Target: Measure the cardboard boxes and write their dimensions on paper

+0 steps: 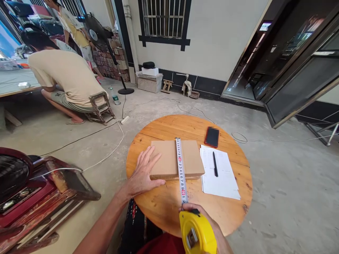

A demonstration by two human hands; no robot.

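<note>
A flat brown cardboard box [164,158] lies on the round wooden table [222,218]. My left hand [144,173] rests spread on the box's left side, fingers on top and thumb along the near edge. In my right hand [209,218] is a yellow tape measure [197,231], held near the table's front edge. Its blade [180,165] runs out across the top of the box, with the metal hook at the far edge. Right of the box lie white paper sheets [219,187] with a black pen [215,164] on them.
A dark phone-like object [212,137], partly blurred, lies behind the papers. At the left stands a red fan-like appliance [26,197] on a wooden seat. One person [63,74] sits on a small chair [102,107], another stands behind. Cables [106,158] cross the floor.
</note>
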